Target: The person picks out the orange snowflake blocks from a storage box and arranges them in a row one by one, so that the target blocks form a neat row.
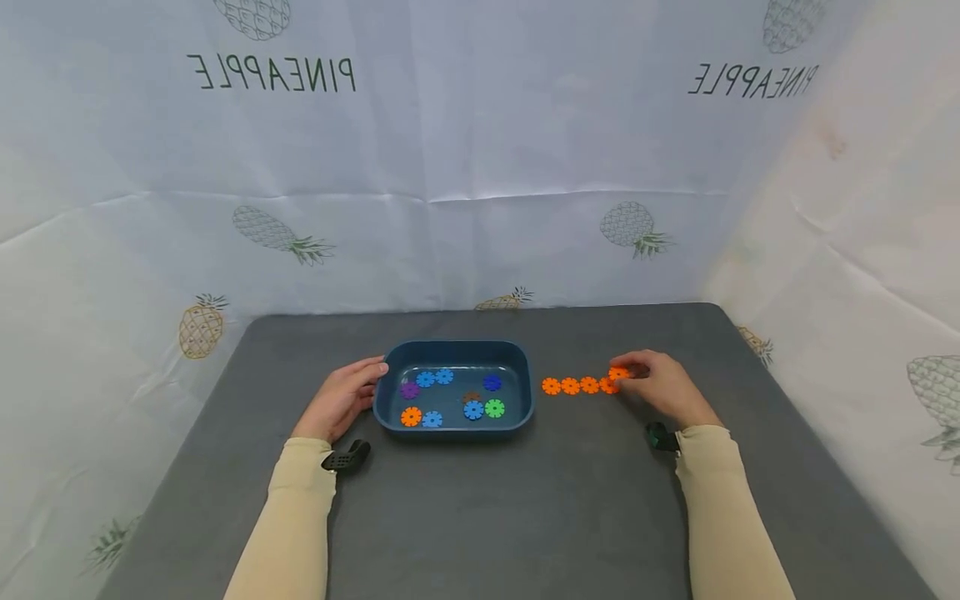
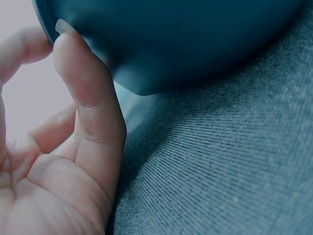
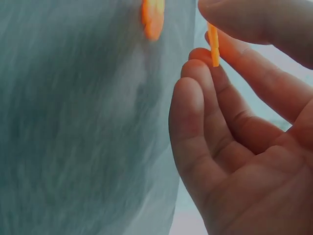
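Observation:
My left hand point(image 1: 343, 398) grips the left end of a dark blue tray point(image 1: 453, 432), thumb and a finger at its rim point(image 2: 43, 19). Inside the tray lie notched plastic discs, among them an orange disc point(image 1: 411, 417), a green disc point(image 1: 495, 408), a purple disc point(image 1: 409, 390) and several blue ones point(image 1: 473, 410). Right of the tray, several orange discs point(image 1: 571, 386) form a row on the table. At the row's right end my right hand point(image 1: 663, 385) pinches another orange disc point(image 3: 214, 46) between thumb and index finger, held on edge in the right wrist view.
The grey tabletop point(image 1: 480, 517) carries the tray and the discs. White cloth with pineapple prints point(image 1: 480, 150) hangs behind and at both sides of the table. Black bands sit on both wrists, the left band point(image 1: 347, 457) close to the tabletop.

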{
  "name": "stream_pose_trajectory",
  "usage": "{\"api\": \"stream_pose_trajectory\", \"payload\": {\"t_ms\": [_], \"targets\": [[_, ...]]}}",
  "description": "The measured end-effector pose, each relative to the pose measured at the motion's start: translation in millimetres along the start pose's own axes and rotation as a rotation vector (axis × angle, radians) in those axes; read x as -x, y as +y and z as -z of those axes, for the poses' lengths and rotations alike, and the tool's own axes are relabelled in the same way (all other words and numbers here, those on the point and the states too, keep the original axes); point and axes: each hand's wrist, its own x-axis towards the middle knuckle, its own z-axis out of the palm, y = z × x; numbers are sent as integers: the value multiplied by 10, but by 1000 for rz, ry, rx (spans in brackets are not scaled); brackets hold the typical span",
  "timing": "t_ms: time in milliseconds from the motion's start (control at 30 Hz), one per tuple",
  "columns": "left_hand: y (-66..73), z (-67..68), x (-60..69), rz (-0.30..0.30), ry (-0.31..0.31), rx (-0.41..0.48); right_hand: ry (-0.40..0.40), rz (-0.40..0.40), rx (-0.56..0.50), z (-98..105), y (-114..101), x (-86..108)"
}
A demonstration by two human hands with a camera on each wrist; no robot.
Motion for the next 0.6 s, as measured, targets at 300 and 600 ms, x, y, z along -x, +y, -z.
{"api": "stream_pose_trajectory", "payload": {"t_ms": [300, 600], "targets": [[28, 43, 37, 4, 11, 16, -17, -32, 45, 2, 116, -42], [6, 12, 6, 20, 3, 11, -30, -42, 74, 6, 136, -21]]}}
